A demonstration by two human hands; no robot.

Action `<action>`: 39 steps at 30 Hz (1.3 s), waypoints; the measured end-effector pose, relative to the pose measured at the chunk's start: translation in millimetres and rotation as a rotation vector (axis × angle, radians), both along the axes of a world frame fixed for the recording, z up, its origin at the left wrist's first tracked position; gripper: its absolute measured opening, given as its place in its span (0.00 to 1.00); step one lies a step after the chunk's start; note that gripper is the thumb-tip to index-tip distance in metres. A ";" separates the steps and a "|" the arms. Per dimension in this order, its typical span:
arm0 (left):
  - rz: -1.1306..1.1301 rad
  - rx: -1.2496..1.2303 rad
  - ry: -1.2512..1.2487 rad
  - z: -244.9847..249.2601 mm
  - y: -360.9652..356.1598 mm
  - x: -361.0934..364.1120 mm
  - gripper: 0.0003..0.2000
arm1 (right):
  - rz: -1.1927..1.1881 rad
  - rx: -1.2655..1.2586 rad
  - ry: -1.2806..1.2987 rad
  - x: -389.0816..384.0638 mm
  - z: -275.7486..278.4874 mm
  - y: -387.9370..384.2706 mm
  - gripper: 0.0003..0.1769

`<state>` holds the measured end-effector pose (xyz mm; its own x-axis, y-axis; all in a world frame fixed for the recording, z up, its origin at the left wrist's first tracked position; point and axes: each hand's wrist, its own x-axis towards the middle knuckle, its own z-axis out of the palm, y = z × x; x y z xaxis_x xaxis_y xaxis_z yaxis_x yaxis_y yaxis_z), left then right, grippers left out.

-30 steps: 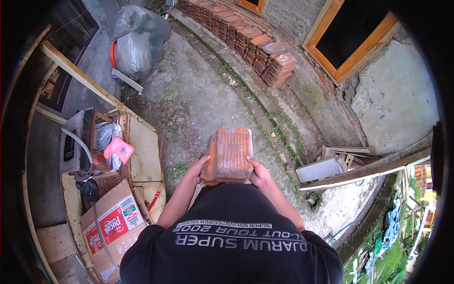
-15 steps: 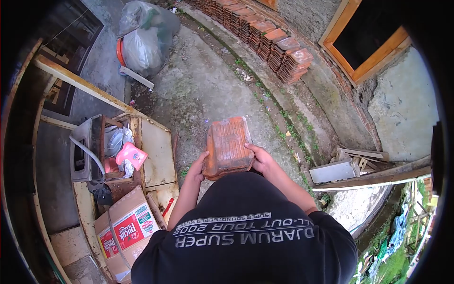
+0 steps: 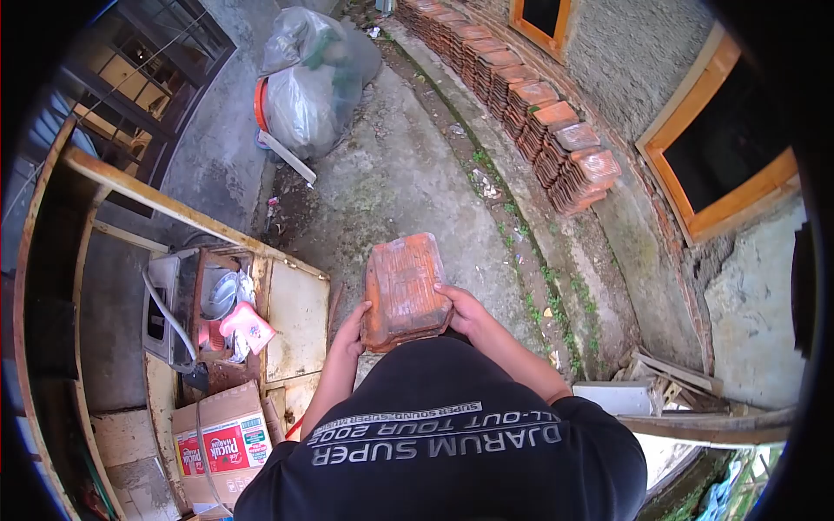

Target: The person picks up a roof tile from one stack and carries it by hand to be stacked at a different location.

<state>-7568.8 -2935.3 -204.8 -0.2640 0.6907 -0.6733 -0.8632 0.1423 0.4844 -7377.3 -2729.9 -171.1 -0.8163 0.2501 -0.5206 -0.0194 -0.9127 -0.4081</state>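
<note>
A small stack of orange-brown clay roof tiles (image 3: 405, 286) is held in front of my body, its ribbed top face turned up. My left hand (image 3: 351, 331) grips the stack along its left edge. On the opposite edge, my right hand (image 3: 460, 306) is closed round it with the thumb over the top. How many tiles are in the stack I cannot make out. Fingers beneath the stack are hidden.
Long rows of stacked roof tiles (image 3: 584, 174) line the wall at the upper right. Ahead on the concrete path (image 3: 391, 174) stands a large plastic sack (image 3: 304, 108). To the left are a rusty metal cabinet (image 3: 294, 321) and a cardboard box (image 3: 221, 447); scrap boards (image 3: 621, 398) lie at right.
The view has tilted upward and turned a little left, so more of the tile rows shows. Both hands still hold the tiles, which now sit slightly lower and further left in view.
</note>
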 end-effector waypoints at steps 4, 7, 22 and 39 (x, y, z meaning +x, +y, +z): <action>0.012 -0.018 0.052 32.0 52.6 -11.1 0.26 | -0.018 0.016 0.005 -15.1 3.5 49.1 0.24; -0.012 -0.017 0.075 46.6 85.1 -13.8 0.27 | -0.032 0.004 0.031 -14.5 5.6 75.0 0.24; -0.251 0.062 0.027 60.9 228.8 -44.1 0.27 | -0.291 0.031 0.049 -2.9 33.2 167.0 0.24; -0.470 0.166 -0.024 55.1 450.9 -188.4 0.28 | -0.514 0.091 -0.034 -126.5 60.0 331.2 0.27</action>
